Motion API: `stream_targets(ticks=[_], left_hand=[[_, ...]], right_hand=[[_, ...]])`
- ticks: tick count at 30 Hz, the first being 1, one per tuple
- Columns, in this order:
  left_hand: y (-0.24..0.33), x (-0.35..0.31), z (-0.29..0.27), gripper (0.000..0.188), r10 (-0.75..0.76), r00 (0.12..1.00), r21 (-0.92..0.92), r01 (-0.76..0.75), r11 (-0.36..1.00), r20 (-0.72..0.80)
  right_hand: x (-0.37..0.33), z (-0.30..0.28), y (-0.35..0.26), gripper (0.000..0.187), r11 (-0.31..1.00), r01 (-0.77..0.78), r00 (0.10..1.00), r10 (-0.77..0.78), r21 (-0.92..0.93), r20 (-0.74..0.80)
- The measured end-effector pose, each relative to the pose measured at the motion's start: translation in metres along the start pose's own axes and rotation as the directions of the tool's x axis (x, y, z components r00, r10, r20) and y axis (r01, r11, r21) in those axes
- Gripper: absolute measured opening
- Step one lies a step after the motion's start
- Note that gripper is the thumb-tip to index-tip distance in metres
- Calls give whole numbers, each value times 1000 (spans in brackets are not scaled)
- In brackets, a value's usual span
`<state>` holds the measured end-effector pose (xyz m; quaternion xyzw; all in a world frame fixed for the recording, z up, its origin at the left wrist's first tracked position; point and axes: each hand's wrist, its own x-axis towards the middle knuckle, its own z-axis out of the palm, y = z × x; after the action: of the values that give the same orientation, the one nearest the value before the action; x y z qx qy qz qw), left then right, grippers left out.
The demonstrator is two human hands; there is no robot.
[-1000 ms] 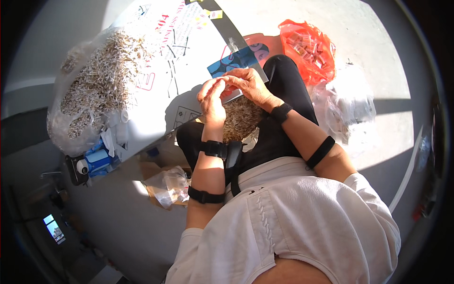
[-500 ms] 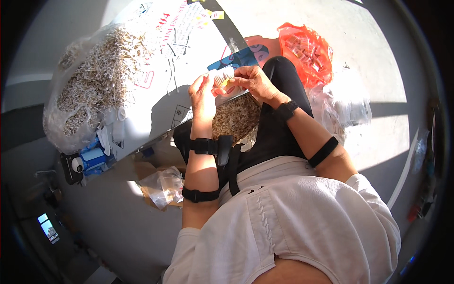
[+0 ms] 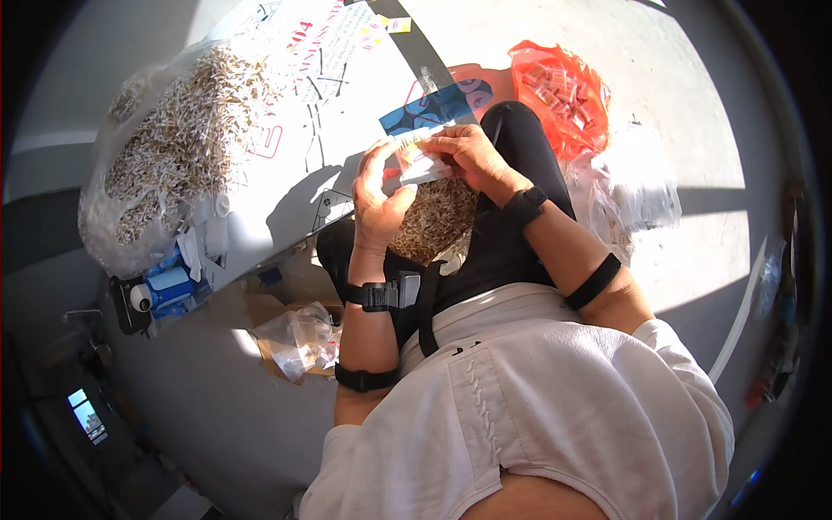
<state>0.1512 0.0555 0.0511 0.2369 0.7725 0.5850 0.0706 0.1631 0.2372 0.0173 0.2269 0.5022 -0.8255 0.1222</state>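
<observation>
Grey floor (image 3: 693, 113) carries orange bag (image 3: 559, 91), clear bags (image 3: 628, 204), printed white board (image 3: 347, 95).

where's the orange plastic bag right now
In the head view the orange plastic bag lies on the floor at upper right, just beyond the person's black-clad knee and past the right hand, with clear plastic bags beside it.

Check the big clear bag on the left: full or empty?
Full. The clear bag bulges with small pale strips packed against its plastic from top to bottom. It lies beside the white printed sheet, apart from both hands.
</observation>
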Motion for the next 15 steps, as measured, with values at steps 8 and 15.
stream_targets(ticks=[8,15], left_hand=[[-13,1,13,35,111,992,-59,-115,992,-67],[-4,1,17,20,-268,922,-445,123,887,-281]], right_hand=[[-1,0,7,32,980,-70,998,70,185,9],[-9,9,9,28,954,16,998,-31,300,45]])
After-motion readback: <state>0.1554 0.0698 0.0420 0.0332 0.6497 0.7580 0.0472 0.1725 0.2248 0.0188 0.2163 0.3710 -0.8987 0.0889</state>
